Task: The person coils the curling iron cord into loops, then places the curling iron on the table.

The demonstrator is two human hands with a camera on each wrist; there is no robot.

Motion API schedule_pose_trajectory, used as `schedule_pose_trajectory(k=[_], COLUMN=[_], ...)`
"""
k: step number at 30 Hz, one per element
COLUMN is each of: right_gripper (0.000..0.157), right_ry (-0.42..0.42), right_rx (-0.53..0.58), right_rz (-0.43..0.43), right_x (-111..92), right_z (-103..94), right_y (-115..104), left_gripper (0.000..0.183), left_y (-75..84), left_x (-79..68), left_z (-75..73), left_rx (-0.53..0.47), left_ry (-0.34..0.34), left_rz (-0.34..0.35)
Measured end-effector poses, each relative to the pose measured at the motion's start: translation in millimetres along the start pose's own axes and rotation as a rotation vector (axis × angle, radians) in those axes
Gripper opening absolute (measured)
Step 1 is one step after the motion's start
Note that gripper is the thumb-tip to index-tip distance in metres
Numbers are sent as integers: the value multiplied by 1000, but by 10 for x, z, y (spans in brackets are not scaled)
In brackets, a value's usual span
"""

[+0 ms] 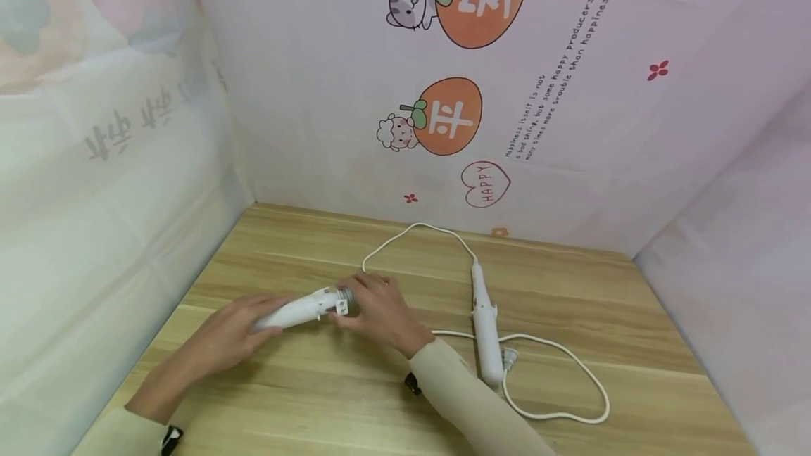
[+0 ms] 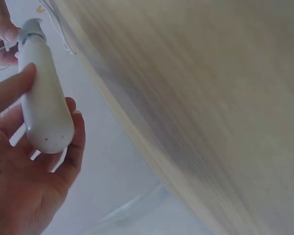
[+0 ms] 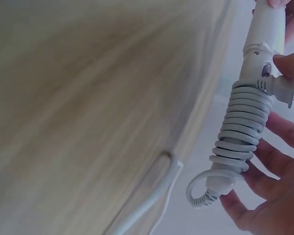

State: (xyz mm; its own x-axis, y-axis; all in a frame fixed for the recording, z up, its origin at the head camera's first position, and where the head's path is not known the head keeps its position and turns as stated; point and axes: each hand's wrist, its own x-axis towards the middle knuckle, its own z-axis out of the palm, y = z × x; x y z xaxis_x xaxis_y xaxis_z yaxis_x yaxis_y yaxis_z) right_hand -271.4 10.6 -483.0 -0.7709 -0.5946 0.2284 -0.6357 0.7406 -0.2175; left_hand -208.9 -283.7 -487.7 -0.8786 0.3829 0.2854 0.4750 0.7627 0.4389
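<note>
A white curling iron point(image 1: 294, 312) is held in the air over the table, tilted, between both hands. My left hand point(image 1: 234, 333) grips its thick rounded end, thumb on one side and fingers on the other. Grey-white cord point(image 3: 242, 117) is wound in tight coils round the thinner end. There my right hand point(image 1: 383, 312) holds it, with the thumb by the plug point(image 3: 282, 89) and the fingers behind the coils. The plug lies against the body at the top of the winding. A small loop of cord stands out at the tip.
A second white curling iron point(image 1: 486, 336) lies on the wooden table point(image 1: 304, 385), right of my right hand. Its loose cord point(image 1: 586, 371) loops to the right and at the back, with its plug point(image 1: 510, 357) beside it. Printed cloth walls point(image 1: 317, 90) enclose the table.
</note>
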Motion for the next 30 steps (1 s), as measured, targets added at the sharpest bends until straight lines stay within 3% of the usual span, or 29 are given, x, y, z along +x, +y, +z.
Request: schedule_pose_trajectory(k=[8, 13, 22, 30], right_gripper=[58, 56, 53, 51], right_ry=[16, 50, 16, -51], right_rx=[-44, -92, -159, -126], right_rz=[-72, -97, -52, -48], right_x=[202, 307, 438, 519], right_z=[135, 200, 224, 259], right_y=[1, -3, -69, -116], left_gripper=[60, 56, 55, 60], left_y=[-37, -59, -107, -172], left_x=[-1, 42, 107, 83], left_z=[5, 15, 125, 146], left_rx=[17, -47, -248, -315], left_ry=[50, 90, 37, -18], left_rz=[-44, -90, -217, -280])
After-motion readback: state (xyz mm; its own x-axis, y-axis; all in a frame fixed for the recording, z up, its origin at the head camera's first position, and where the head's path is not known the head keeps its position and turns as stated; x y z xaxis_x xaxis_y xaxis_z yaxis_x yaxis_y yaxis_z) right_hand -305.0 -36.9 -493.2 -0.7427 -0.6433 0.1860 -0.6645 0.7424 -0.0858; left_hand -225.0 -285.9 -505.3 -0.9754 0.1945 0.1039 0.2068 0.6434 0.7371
